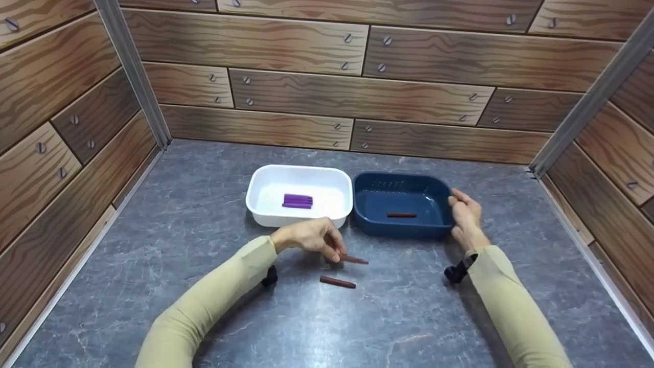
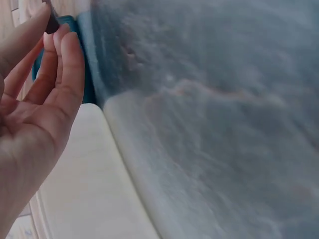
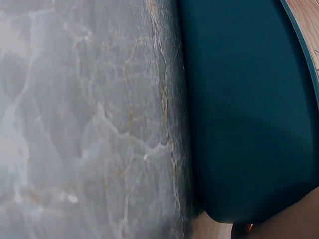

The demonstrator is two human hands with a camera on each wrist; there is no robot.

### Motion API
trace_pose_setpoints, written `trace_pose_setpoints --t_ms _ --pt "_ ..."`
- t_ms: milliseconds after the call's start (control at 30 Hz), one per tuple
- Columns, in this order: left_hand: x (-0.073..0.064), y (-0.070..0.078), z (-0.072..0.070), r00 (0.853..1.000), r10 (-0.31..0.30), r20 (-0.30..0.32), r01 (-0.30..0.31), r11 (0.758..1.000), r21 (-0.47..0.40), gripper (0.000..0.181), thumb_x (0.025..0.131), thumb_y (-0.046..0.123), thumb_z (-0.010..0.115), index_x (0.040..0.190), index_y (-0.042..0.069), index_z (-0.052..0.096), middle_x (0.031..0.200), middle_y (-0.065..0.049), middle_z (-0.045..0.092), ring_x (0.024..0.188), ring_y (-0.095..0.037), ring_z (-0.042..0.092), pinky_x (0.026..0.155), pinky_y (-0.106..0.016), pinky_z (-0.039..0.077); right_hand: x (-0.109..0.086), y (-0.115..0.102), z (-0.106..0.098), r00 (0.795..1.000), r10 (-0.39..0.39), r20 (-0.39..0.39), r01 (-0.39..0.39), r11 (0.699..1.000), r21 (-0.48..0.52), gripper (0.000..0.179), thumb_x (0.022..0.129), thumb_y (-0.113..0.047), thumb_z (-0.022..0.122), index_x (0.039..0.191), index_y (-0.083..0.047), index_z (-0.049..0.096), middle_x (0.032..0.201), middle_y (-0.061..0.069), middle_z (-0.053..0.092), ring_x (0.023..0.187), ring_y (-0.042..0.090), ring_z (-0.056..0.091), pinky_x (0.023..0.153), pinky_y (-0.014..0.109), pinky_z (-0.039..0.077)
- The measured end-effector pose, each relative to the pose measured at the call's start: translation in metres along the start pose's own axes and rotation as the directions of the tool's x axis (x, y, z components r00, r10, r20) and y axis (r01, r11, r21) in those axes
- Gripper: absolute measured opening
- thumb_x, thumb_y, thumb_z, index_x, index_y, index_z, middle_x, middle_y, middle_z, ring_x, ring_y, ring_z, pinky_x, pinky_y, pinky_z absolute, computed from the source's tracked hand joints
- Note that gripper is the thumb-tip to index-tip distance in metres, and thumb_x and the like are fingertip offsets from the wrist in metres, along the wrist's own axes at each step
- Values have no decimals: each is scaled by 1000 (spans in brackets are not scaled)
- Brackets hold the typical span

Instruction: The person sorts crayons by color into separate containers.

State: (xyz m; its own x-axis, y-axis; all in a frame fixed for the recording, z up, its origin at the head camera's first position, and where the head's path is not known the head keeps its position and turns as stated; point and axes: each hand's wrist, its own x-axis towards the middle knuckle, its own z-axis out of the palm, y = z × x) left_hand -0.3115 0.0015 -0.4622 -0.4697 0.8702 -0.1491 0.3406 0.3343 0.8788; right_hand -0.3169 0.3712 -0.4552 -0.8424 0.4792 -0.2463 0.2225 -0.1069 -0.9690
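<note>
My left hand (image 1: 312, 236) pinches a brown crayon (image 1: 353, 259) between thumb and fingertips, just above the table in front of the two containers. In the left wrist view, the crayon's dark end (image 2: 52, 24) shows between the fingers. A second brown crayon (image 1: 337, 282) lies on the table below that hand. At the right, my right hand (image 1: 466, 217) grips the side wall of a dark blue container (image 1: 403, 231). One brown crayon (image 1: 401, 215) lies inside it. Several purple crayons (image 1: 297, 201) lie together in the white container (image 1: 260, 217) to the left.
The two containers stand side by side on a grey marbled table (image 1: 204, 204). Wood-patterned walls (image 1: 296, 46) enclose the back and both sides, with grey metal posts (image 1: 133, 71) at the corners. Dark straps or devices (image 1: 460, 269) sit at the wrists.
</note>
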Motion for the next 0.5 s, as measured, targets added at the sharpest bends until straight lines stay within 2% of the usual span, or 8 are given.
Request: trace_pose_setpoints --t_ms 167,300,500 --pt "3 4 2 996 71 -46 -71 997 1 18 83 2 75 100 0 76 89 -13 74 72 -5 63 64 -18 51 -1 1 -1 1000 5 8 -5 1000 -7 51 101 -10 43 152 -14 38 159 6 32 141 18 32 116 32 30" --pt "7 9 1 993 87 -76 -86 996 17 18 85 2 73 103 0 75 92 -12 74 74 -5 62 66 -18 52 -2 0 0 1000 18 15 -17 1000 -17 50 102 -11 42 152 -17 37 162 2 27 143 18 30 116 32 29" --pt "12 22 0 979 146 -145 -141 989 43 18 86 4 72 104 2 76 94 -11 75 77 -6 63 71 -20 53 -2 0 1 1000 20 -3 -20 1000 -17 50 102 -11 42 152 -16 38 158 5 34 142 16 31 117 30 27"
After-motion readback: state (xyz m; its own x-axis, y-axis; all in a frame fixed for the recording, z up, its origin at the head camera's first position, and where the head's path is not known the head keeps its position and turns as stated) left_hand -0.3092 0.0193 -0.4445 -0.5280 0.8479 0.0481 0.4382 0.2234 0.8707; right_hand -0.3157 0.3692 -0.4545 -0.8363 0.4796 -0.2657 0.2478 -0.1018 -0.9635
